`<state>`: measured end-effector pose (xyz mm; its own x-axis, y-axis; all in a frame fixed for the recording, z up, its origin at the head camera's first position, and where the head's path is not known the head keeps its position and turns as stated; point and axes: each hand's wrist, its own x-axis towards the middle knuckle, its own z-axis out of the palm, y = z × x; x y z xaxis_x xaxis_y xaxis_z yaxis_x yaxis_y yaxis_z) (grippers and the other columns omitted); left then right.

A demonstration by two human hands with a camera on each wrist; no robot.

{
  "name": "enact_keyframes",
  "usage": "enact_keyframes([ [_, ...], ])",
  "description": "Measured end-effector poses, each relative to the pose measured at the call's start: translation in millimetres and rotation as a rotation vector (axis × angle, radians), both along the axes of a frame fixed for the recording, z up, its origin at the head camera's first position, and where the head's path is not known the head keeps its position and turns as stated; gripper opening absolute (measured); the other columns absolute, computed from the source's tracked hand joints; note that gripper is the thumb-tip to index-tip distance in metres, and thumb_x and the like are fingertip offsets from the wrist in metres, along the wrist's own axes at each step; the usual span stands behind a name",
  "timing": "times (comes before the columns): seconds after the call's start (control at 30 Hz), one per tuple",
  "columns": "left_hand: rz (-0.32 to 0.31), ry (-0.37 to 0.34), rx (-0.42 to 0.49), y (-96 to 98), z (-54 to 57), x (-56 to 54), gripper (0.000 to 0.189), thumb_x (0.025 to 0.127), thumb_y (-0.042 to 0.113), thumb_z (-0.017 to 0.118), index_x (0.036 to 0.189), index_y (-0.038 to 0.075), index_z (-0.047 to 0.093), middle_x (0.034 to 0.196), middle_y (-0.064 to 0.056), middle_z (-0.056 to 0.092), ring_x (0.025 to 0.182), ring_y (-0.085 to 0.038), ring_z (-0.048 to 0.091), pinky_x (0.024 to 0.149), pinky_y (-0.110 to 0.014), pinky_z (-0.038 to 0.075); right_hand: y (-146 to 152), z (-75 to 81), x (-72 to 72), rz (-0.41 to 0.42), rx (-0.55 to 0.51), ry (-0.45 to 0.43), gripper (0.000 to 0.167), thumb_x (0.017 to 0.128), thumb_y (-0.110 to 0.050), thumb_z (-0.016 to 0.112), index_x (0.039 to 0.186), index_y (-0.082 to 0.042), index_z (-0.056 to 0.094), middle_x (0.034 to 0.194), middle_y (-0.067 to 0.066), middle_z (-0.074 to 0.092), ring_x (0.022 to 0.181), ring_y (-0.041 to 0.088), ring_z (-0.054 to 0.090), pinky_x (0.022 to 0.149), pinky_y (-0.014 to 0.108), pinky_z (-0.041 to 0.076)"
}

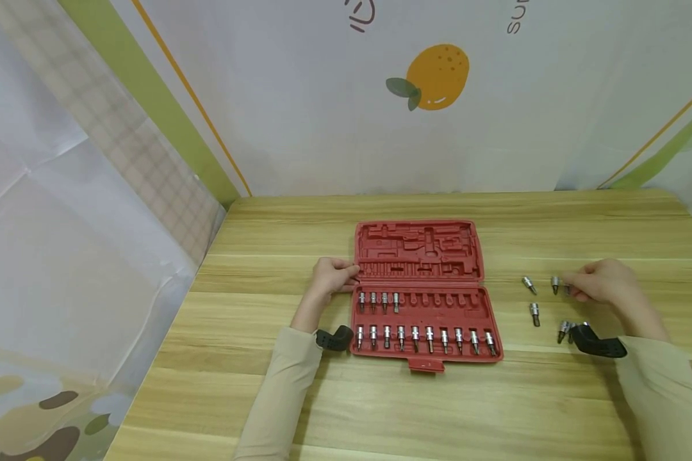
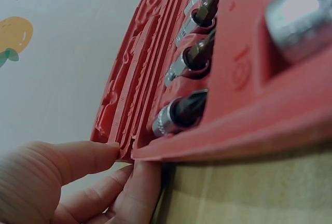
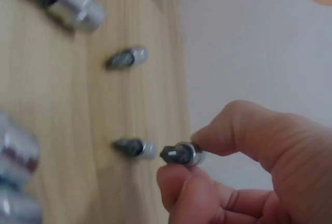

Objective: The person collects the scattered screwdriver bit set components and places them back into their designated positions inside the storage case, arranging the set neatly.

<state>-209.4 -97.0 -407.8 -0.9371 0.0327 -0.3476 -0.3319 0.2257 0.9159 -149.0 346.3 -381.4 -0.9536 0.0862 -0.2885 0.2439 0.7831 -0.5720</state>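
Note:
An open red plastic case (image 1: 432, 316) lies on the table, its lid (image 1: 375, 248) folded back to the far side. My left hand (image 1: 331, 276) pinches the case's left edge by the hinge; in the left wrist view the thumb lies on the lid side and the fingers are under the edge. To the right of the case, my right hand (image 1: 605, 283) pinches a small bit socket (image 3: 182, 154) between thumb and fingertips, its dark tip pointing out. Another bit socket (image 3: 136, 148) lies close beside those fingertips on the wood.
Several bit sockets (image 1: 415, 338) fill the case's front row, and a few (image 1: 384, 301) sit in the left part of the back row. More loose ones (image 1: 534, 314) lie right of the case, some near the black right wrist mount (image 1: 598, 344). A printed curtain (image 1: 323, 128) hangs behind the table.

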Motion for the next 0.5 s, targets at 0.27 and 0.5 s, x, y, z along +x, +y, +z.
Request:
enact_keyframes([
  [0.27,0.004,-0.001,-0.005,-0.1,0.5,0.2,0.024,0.091,0.005,0.061,0.11,-0.01,0.064,0.1,-0.022,0.066,0.059,-0.011,0.062,0.064,-0.025,0.059,-14.8,5.7,-1.6,0.042,0.037,0.013,0.041,0.091,-0.032,0.053,0.084,0.006,0.068,0.062,-0.004,0.065,0.059,0.011,0.06,0.056,0.022,0.047],
  [0.5,0.006,0.004,0.001,0.0,-0.7,-0.4,0.024,0.091,0.005,0.061,0.11,-0.01,0.064,0.098,-0.022,0.066,0.058,-0.01,0.061,0.062,-0.024,0.059,-30.5,8.6,-3.6,0.078,0.066,0.048,0.036,0.09,-0.03,0.054,0.079,0.001,0.069,0.06,-0.002,0.065,0.059,0.012,0.06,0.063,0.033,0.051],
])
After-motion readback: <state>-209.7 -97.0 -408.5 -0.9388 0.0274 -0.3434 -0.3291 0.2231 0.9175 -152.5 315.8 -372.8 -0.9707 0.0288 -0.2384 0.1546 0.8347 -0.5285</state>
